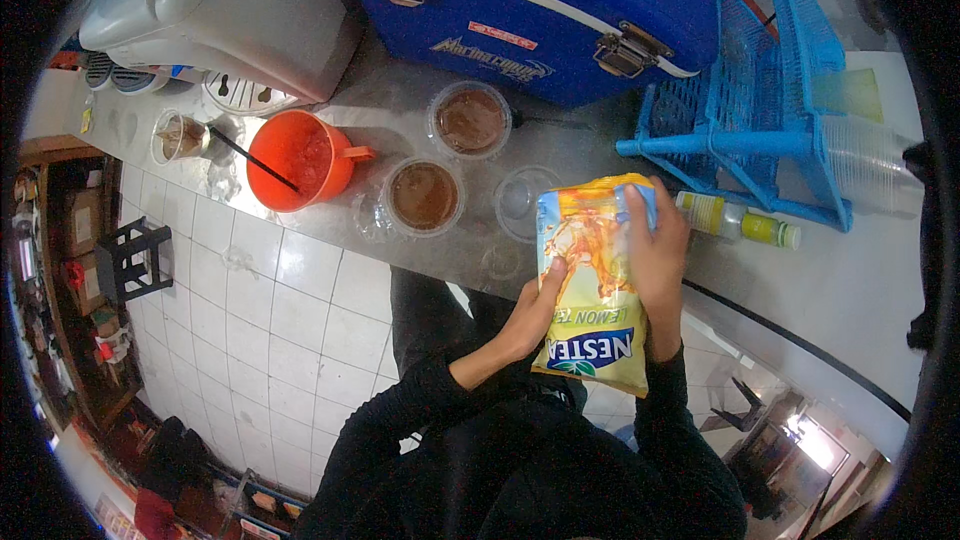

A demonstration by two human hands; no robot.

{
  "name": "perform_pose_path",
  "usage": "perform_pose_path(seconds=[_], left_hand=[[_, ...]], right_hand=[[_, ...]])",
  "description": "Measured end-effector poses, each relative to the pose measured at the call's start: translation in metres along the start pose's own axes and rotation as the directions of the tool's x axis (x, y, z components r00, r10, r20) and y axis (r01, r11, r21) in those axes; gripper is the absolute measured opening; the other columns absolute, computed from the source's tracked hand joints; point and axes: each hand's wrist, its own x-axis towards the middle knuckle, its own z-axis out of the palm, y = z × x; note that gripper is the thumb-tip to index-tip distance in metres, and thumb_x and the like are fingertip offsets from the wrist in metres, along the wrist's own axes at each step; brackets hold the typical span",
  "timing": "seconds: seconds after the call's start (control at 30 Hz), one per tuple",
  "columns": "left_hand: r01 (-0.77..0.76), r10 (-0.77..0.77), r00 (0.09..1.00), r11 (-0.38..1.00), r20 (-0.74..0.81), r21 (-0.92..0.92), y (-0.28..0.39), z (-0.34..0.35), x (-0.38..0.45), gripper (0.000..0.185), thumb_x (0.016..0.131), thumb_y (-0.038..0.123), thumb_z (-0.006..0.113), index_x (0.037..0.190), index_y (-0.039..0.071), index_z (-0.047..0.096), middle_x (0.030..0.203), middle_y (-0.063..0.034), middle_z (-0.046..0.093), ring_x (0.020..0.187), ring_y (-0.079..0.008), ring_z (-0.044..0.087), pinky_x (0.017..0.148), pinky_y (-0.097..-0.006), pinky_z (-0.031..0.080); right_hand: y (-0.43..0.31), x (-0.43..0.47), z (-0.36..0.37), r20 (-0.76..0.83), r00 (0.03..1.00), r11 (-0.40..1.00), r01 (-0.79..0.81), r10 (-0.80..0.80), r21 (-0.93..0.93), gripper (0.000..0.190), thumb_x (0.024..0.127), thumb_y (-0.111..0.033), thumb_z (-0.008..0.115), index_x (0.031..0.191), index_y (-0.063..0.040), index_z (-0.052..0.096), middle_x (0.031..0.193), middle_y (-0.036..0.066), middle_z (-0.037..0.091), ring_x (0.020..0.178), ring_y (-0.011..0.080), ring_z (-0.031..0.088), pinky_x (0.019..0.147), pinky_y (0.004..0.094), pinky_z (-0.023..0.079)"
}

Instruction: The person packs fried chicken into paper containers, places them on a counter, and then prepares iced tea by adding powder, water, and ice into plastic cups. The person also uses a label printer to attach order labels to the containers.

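Between my two hands hangs a Nestea lemon tea pouch point(592, 285), its printing upside down from here. My left hand point(529, 315) grips the pouch's left side, thumb on the front. At the upper right corner, my right hand point(656, 240) holds it with the thumb across the front; this hand is slightly blurred. The pouch's top end covers part of a clear plastic cup point(525, 202) on the metal counter point(480, 255). To the left are two clear cups of brown drink, one nearer point(424, 196) and one farther back point(472, 120).
An orange plastic jug point(330, 172) holds a black-handled utensil. A clear cup point(176, 136) stands left of it. Behind are a blue cooler box point(540, 22) with metal latches and a grey machine point(225, 7). At right, a blue plastic rack point(750, 142), stacked clear cups point(870, 165) and a lying bottle point(739, 221).
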Motion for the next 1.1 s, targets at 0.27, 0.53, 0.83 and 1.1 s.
perform_pose_path(seconds=[0.27,0.53,0.83,1.1], left_hand=[[0.061,-0.056,0.998,0.99,0.037,-0.131,0.0007,0.0002,0.0,0.063,0.1,0.053,0.037,0.128,-0.002,0.048,0.113,-0.0103,0.062,0.096,-0.0129,0.061,0.086,-0.0262,0.049],[0.039,-0.037,0.999,0.995,0.028,-0.09,-0.0027,0.0025,-0.0023,0.064,0.099,0.055,0.036,0.123,-0.002,0.051,0.109,-0.0095,0.063,0.094,-0.0119,0.062,0.083,-0.0257,0.05],[0.095,-0.09,0.99,0.995,0.112,-0.036,-0.0039,-0.0037,0.001,0.068,0.101,0.055,0.028,0.136,-0.001,0.042,0.123,-0.0124,0.058,0.108,-0.0176,0.059,0.094,-0.0301,0.047],[0.082,-0.083,0.984,0.997,0.157,0.01,-0.0083,-0.0058,0.0041,0.072,0.1,0.058,0.022,0.137,0.0,0.04,0.127,-0.0144,0.056,0.111,-0.0197,0.059,0.096,-0.0321,0.047]], right_hand=[[0.0013,0.001,0.0059,0.002,1.0,0.998,0.019,-0.019,-0.052,0.042,0.094,-0.031,0.057,0.112,0.006,0.061,0.098,0.028,0.063,0.09,0.0411,0.061,0.082,0.0444,0.047],[0.0061,-0.0016,0.0071,-0.011,1.0,1.0,0.005,-0.004,0.017,0.039,0.093,-0.029,0.059,0.109,0.007,0.063,0.096,0.028,0.063,0.089,0.0399,0.061,0.08,0.0442,0.047],[-0.0005,-0.0041,0.0031,-0.033,0.999,0.999,0.009,-0.007,0.047,0.039,0.093,-0.028,0.06,0.108,0.008,0.062,0.093,0.026,0.064,0.085,0.0382,0.063,0.081,0.0418,0.048],[0.001,-0.0055,0.0033,-0.062,0.997,0.998,0.044,-0.042,0.033,0.039,0.093,-0.028,0.061,0.106,0.008,0.063,0.09,0.026,0.064,0.083,0.0375,0.063,0.078,0.0409,0.048]])
